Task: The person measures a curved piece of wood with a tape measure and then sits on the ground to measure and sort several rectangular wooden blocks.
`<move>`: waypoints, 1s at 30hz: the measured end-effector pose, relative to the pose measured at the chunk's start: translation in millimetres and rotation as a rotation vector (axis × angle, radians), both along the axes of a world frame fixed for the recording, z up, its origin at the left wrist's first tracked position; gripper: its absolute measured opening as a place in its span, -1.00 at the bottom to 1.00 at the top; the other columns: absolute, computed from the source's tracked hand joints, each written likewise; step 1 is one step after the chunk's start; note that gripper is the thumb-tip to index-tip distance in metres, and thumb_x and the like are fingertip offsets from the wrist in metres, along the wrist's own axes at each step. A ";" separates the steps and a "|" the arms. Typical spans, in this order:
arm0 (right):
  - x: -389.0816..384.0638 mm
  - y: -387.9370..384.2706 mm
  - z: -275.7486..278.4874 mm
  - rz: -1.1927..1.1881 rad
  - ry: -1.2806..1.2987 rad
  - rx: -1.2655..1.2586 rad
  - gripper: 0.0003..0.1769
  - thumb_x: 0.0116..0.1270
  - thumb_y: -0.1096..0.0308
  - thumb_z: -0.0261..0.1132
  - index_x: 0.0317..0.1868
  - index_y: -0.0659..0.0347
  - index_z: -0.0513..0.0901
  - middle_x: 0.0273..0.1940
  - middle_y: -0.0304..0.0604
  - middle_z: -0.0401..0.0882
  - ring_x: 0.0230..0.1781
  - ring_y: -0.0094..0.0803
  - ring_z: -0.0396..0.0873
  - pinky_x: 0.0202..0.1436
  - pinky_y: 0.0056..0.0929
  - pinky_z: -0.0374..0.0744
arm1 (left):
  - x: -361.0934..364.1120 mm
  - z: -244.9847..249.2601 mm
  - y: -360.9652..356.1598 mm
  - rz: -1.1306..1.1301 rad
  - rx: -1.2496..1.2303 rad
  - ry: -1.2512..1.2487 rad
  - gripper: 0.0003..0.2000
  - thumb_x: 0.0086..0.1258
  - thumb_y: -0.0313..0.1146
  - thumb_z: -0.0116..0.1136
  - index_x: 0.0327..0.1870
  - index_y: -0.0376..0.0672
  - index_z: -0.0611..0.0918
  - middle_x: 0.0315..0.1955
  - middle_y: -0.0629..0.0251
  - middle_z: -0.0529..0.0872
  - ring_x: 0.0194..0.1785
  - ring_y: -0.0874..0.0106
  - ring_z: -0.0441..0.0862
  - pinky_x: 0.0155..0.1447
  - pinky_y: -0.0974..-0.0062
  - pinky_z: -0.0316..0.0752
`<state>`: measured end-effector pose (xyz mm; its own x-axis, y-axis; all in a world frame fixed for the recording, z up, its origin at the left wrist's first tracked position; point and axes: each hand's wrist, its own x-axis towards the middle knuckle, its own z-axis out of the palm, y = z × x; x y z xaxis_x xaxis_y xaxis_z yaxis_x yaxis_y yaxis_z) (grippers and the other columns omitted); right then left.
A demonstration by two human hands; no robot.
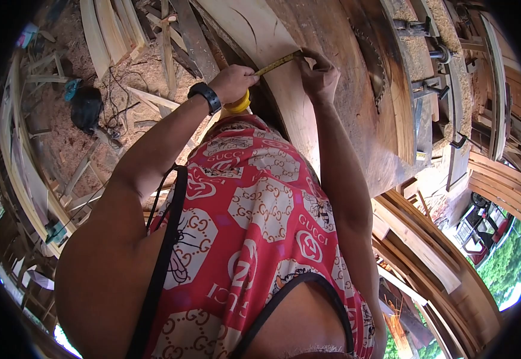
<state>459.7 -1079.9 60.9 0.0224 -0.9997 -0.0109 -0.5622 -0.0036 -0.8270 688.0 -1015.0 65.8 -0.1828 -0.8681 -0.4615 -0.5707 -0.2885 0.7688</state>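
Left hand [233, 81]: fingers clamped on yellow tape measure [241, 105], upper centre | right hand [321, 75]: fingers together, pinching tape end against plank [260, 33] | saw blade [373, 66] in worktop [338, 30], just right of hands | offcuts [114, 33] on floor, upper left

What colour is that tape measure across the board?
The tape measure is yellow, case and blade, held between left hand and right hand; head view.
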 end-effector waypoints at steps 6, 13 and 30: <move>0.8 0.4 2.0 -0.014 -0.012 0.030 -0.71 0.19 0.25 0.49 -0.06 0.03 0.82 -0.23 -0.13 0.81 -0.34 -0.38 0.72 -0.16 -0.39 0.63 | 1.2 0.9 -1.6 -0.032 0.008 -0.023 -0.69 0.51 -0.20 0.10 -0.15 -0.33 0.70 -0.38 -0.02 0.72 -0.27 0.21 0.69 -0.08 0.33 0.51; 1.2 0.8 4.8 -0.017 0.031 0.039 -0.71 0.18 0.23 0.49 -0.06 0.02 0.82 -0.24 -0.13 0.80 -0.35 -0.39 0.70 -0.18 -0.39 0.62 | 1.4 2.4 0.0 -0.011 -0.008 0.009 -0.69 0.51 -0.20 0.10 -0.13 -0.33 0.70 -0.37 0.01 0.73 -0.26 0.22 0.69 -0.07 0.33 0.51; 1.8 3.1 9.3 0.014 0.012 -0.033 -0.74 0.22 0.31 0.47 -0.06 0.06 0.81 -0.20 -0.13 0.81 -0.24 -0.36 0.76 -0.11 -0.40 0.64 | 1.9 3.8 -0.2 -0.047 -0.017 -0.018 -0.69 0.51 -0.22 0.10 -0.14 -0.35 0.70 -0.36 -0.04 0.74 -0.25 0.15 0.69 -0.08 0.30 0.51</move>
